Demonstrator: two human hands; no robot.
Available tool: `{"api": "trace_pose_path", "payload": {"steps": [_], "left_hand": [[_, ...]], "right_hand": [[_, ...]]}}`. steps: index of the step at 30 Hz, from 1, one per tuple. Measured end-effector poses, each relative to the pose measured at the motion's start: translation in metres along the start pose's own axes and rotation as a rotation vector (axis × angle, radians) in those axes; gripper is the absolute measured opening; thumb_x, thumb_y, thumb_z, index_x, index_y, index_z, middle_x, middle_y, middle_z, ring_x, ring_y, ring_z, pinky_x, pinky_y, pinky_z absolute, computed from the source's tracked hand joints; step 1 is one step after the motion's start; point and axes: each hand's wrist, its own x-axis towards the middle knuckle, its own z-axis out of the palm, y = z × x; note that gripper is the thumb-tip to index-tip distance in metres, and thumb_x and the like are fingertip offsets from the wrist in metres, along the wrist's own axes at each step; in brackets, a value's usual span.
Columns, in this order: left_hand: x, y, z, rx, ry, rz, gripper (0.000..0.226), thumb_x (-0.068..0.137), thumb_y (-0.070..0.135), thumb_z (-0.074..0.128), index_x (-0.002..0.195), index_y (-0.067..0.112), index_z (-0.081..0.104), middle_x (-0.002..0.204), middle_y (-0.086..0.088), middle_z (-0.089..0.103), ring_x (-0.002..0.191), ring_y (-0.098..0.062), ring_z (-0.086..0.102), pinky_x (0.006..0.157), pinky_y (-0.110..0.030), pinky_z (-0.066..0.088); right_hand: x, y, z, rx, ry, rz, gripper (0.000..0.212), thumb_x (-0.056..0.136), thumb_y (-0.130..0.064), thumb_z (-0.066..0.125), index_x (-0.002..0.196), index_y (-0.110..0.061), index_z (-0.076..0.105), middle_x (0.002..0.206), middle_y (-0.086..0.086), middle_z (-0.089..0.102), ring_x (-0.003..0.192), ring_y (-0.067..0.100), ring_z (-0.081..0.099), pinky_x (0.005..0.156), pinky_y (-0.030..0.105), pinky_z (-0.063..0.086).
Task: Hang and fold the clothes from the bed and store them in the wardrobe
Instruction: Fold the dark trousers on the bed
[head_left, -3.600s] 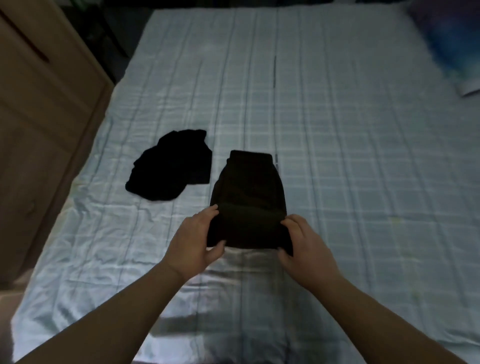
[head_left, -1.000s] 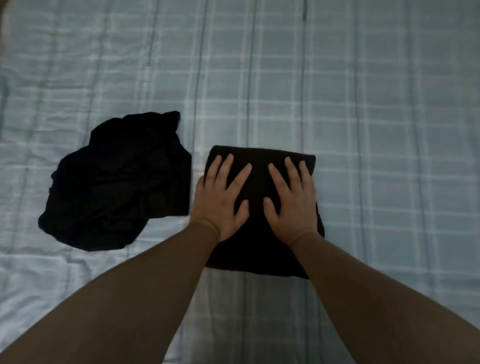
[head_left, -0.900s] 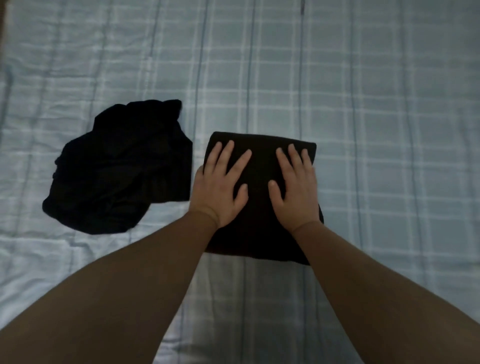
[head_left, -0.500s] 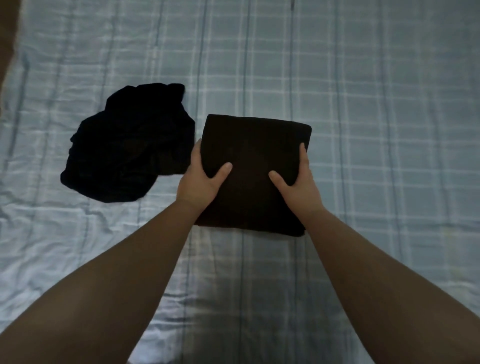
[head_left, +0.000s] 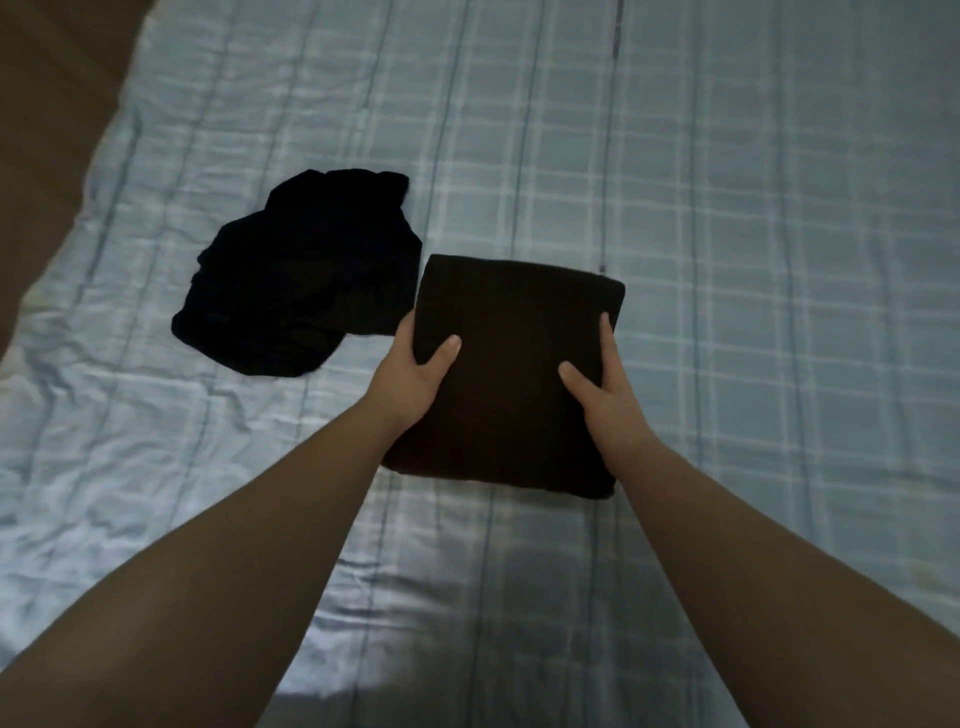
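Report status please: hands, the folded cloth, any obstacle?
Left hand and right hand grip folded cloth by its sides. Second cloth unfolded, on bed. No obstacle seen.

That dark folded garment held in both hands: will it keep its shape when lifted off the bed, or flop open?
The folded garment is soft cloth, so it would probably sag if held at one edge. With the left hand and right hand gripping opposite sides, the thick square will likely stay together. It looks light and unlikely to slip.

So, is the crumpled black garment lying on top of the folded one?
No, the crumpled black garment lies on the bed sheet to the left of the folded garment, not on it.
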Motion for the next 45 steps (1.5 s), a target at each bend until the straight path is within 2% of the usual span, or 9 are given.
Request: {"api": "trace_pose_path", "payload": {"steps": [9,13,17,19,21,27,33,36,45], "left_hand": [[-0.159,0.081,-0.133,-0.004,0.364,0.117,0.066,0.093,0.052,0.06,0.151,0.037,0.03,0.133,0.018,0.051,0.115,0.0,0.052,0.088,-0.007,0.04],[-0.249,0.111,-0.212,-0.041,0.576,0.152,0.065,0.093,0.054,0.059,0.15,0.038,0.031,0.131,0.019,0.054,0.117,-0.003,0.054,0.098,-0.021,0.042],[-0.352,0.114,-0.284,-0.079,0.797,0.152,0.06,0.094,0.052,0.058,0.147,0.042,0.032,0.119,0.026,0.055,0.11,0.002,0.055,0.083,-0.011,0.038],[-0.406,0.106,-0.32,-0.076,0.906,0.154,0.05,0.095,0.051,0.058,0.14,0.042,0.039,0.111,0.03,0.057,0.099,0.017,0.056,0.078,-0.003,0.038],[-0.462,0.088,-0.354,-0.093,0.979,0.152,0.05,0.095,0.051,0.058,0.14,0.038,0.04,0.109,0.031,0.058,0.092,0.026,0.053,0.08,0.0,0.041],[-0.646,0.003,-0.44,-0.127,1.254,0.105,0.059,0.095,0.053,0.055,0.148,0.039,0.032,0.114,0.027,0.057,0.097,0.011,0.057,0.073,-0.006,0.042],[-0.803,-0.077,-0.511,-0.126,1.476,0.039,0.061,0.093,0.054,0.058,0.147,0.04,0.033,0.122,0.019,0.06,0.112,-0.004,0.057,0.093,-0.023,0.043],[-0.847,-0.104,-0.539,-0.147,1.549,0.025,0.059,0.094,0.051,0.058,0.147,0.038,0.035,0.121,0.021,0.06,0.109,0.0,0.056,0.08,-0.01,0.039],[-0.873,-0.17,-0.617,-0.226,1.676,-0.003,0.056,0.094,0.05,0.06,0.144,0.036,0.039,0.125,0.017,0.063,0.115,-0.004,0.059,0.096,-0.028,0.044]], "right_hand": [[-0.112,-0.125,0.097,-0.122,-0.182,-0.288,0.076,0.098,-0.038,0.062,0.153,-0.057,0.012,0.157,-0.017,0.032,0.139,0.004,0.04,0.116,0.04,0.039],[-0.169,-0.19,0.165,-0.146,-0.345,-0.437,0.075,0.097,-0.041,0.063,0.151,-0.06,0.014,0.159,-0.016,0.032,0.139,0.002,0.04,0.116,0.042,0.039],[-0.245,-0.235,0.242,-0.191,-0.49,-0.572,0.076,0.097,-0.036,0.063,0.153,-0.057,0.015,0.149,-0.026,0.036,0.132,-0.012,0.041,0.111,0.025,0.039],[-0.287,-0.246,0.282,-0.201,-0.58,-0.635,0.077,0.098,-0.033,0.062,0.156,-0.051,0.014,0.15,-0.026,0.036,0.131,-0.016,0.04,0.109,0.018,0.037],[-0.333,-0.248,0.325,-0.212,-0.695,-0.665,0.077,0.1,-0.031,0.061,0.158,-0.045,0.013,0.156,-0.021,0.033,0.134,-0.014,0.038,0.11,0.015,0.036],[-0.487,-0.209,0.465,-0.23,-0.946,-0.775,0.077,0.1,-0.033,0.061,0.159,-0.042,0.012,0.162,-0.016,0.027,0.143,-0.006,0.031,0.116,0.02,0.03],[-0.632,-0.16,0.582,-0.231,-1.118,-0.823,0.077,0.099,-0.035,0.061,0.158,-0.045,0.013,0.161,-0.021,0.028,0.142,-0.01,0.03,0.112,0.012,0.028],[-0.678,-0.15,0.627,-0.238,-1.195,-0.835,0.077,0.099,-0.035,0.061,0.158,-0.045,0.013,0.161,-0.023,0.025,0.143,-0.009,0.028,0.11,0.011,0.028],[-0.71,-0.128,0.748,-0.289,-1.318,-0.843,0.076,0.098,-0.037,0.062,0.157,-0.046,0.015,0.16,-0.027,0.023,0.143,-0.01,0.024,0.115,0.017,0.025]]}}
